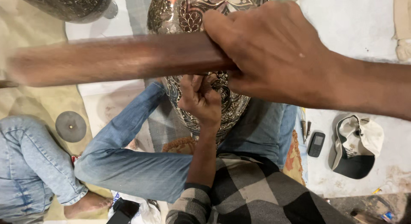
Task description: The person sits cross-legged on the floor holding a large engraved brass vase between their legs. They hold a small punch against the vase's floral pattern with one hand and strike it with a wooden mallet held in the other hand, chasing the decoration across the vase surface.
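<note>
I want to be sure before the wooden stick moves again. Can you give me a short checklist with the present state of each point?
1. Right hand grips the wooden stick firmly: ok, fingers wrap its end.
2. Left hand rests against the engraved metal vase: ok, fingers pinched at its surface; whether they hold a small tool, cannot tell.
3. Vase is steady between the legs: ok, it sits between the jeans-clad knees.
4. Stick path is free: cannot tell, the stick is blurred.
5. Other person's knee stays away from the stick: ok, it is low at the left.
6. Phone and cap are out of the way: ok.
</note>
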`<control>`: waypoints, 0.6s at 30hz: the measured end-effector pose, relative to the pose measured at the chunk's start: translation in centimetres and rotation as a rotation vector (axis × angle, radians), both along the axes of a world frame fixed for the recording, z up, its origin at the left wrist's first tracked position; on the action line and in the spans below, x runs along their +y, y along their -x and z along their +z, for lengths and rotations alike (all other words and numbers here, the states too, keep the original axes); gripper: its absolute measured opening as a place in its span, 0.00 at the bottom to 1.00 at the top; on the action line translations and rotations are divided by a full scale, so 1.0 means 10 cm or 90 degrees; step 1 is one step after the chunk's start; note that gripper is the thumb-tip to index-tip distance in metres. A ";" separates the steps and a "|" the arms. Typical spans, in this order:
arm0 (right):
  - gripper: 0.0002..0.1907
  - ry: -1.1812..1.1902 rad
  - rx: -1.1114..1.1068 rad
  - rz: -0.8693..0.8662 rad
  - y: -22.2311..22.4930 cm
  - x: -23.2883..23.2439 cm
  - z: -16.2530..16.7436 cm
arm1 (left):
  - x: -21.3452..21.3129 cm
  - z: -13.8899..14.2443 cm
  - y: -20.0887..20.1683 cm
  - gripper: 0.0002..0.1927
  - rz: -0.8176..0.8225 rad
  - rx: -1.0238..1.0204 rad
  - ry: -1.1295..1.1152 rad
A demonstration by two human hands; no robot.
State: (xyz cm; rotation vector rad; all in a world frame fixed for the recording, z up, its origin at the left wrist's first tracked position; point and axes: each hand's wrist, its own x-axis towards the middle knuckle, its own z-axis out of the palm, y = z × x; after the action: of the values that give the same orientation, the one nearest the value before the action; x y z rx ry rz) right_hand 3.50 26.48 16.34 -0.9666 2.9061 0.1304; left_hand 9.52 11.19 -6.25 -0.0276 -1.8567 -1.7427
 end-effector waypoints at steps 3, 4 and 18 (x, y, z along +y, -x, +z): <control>0.10 -0.090 -0.021 -0.013 -0.02 -0.07 0.10 | -0.01 0.02 0.03 0.18 0.023 -0.026 0.053; 0.08 -0.142 -0.037 -0.029 -0.02 -0.10 0.15 | -0.01 0.04 0.03 0.19 0.014 0.004 0.043; 0.14 0.021 -0.038 -0.005 0.00 -0.01 0.06 | 0.01 0.13 0.02 0.21 -0.018 0.053 0.052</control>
State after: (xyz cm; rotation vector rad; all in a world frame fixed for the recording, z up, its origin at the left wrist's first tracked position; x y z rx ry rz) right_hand 3.46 26.35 16.90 -0.9464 2.8665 0.0528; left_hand 9.29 11.32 -4.94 -0.1565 -1.8742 -1.6570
